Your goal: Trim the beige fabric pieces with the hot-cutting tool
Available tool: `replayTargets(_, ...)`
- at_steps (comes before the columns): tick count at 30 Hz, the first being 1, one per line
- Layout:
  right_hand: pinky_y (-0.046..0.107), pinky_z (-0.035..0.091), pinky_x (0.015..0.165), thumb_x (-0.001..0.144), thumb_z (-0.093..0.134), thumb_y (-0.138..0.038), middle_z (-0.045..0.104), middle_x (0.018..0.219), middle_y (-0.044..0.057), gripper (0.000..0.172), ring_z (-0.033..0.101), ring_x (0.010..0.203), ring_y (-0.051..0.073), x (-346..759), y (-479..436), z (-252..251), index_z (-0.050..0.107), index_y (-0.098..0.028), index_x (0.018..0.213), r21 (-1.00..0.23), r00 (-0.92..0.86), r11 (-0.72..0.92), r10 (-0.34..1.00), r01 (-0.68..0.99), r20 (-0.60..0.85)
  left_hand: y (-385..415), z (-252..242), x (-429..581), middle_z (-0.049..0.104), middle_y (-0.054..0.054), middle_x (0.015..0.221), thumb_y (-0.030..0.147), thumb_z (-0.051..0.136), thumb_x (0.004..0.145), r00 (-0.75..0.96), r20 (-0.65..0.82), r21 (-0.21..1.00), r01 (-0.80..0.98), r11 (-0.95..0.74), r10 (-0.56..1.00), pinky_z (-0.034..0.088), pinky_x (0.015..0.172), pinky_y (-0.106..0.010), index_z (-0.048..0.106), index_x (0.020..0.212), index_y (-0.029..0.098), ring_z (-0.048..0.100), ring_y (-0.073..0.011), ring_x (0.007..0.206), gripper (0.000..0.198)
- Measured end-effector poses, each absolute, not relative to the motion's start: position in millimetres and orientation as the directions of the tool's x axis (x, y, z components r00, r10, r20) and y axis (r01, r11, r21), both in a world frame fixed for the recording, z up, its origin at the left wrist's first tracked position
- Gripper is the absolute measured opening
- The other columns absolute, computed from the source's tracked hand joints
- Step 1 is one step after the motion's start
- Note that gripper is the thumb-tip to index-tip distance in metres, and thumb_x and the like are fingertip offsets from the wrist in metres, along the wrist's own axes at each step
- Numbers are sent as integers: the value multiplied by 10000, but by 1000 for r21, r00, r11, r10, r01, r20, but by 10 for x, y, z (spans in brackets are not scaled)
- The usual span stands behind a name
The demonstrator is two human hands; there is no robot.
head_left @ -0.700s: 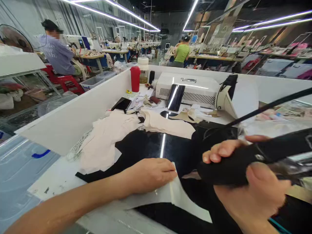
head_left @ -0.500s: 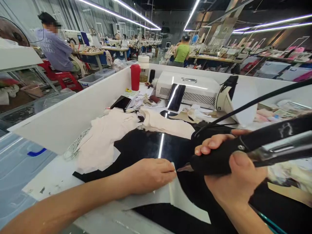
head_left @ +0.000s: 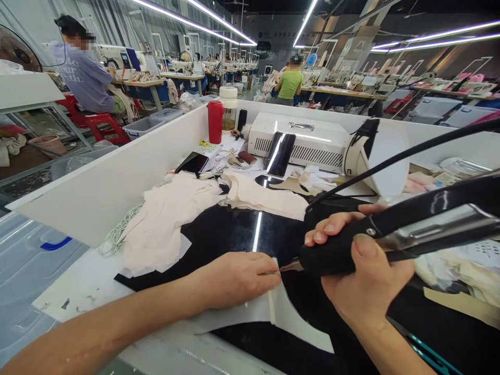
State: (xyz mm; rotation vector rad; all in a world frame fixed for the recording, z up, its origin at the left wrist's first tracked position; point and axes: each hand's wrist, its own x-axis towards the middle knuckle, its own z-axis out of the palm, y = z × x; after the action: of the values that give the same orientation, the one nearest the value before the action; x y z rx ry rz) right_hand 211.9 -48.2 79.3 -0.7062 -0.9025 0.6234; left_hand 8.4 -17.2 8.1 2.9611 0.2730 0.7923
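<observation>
Now, black work surface (head_left: 219, 229): spans the middle, reflecting a lamp.
Black tool (head_left: 414, 212): shifted leftward over the last instants.
White piece (head_left: 288, 313): flat on that surface, between the forearms.
Right hand (head_left: 363, 278): fingers wrapped around the tool's handle.
Left hand (head_left: 238, 278): little changed, fingertips pinching the piece's upper end.
Tip (head_left: 292, 265): now beside the pinch, contact uncertain; tool and piece seem brought together.

Pale cut piece (head_left: 302, 323) is pinched in the left hand (head_left: 238, 281), chunky black tool (head_left: 332, 255) is gripped in the right hand (head_left: 369, 289), tip (head_left: 292, 265) held right by the left fingertips (head_left: 272, 281). Peachy cutouts (head_left: 156, 224) are piled further back.
</observation>
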Motion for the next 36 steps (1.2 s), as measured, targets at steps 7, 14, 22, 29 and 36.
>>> replayTargets(7,318,616,504,741,1071,-447,703,729,-64,494,669,577,185,2130,-512,846,770,-294,1101,-749,487,628,732,-210,477,-92,55,-11,843,-88,1292,147,558,1239,845,498,126,151,-980,194,680,1111,-276,789,1240,176,828,-209,1267,232)
replayTargets(14,319,621,519,782,1052,-465,697,756,-67,485,678,581,181,2097,-528,830,752,-295,1123,-756,472,625,736,-197,485,-56,59,5,833,-114,1341,169,567,1239,836,523,111,125,-986,165,676,1147,-304,814,1256,176,818,-225,1298,247)
replayTargets(22,322,610,516,784,1043,-446,700,746,-66,457,672,579,186,2123,-544,824,758,-296,1109,-769,485,611,738,-186,469,-12,75,-70,810,-130,1386,212,584,1244,862,487,118,97,-988,142,630,1215,-340,827,1278,211,793,-244,1359,246)
replayTargets(29,322,618,513,772,1059,-430,721,745,-58,464,675,580,187,2098,-567,838,782,-293,1117,-748,483,618,745,-242,460,51,132,-97,806,-119,1409,195,661,1200,890,429,145,102,-984,156,623,1204,-336,832,1214,222,795,-247,1331,174)
replayTargets(36,316,633,542,852,1017,-422,706,776,-59,418,699,601,176,2054,-570,780,752,-298,1149,-758,456,618,748,-211,483,53,175,-93,818,-118,1364,236,529,1261,893,425,152,89,-984,146,633,1149,-329,834,1174,211,821,-233,1245,317)
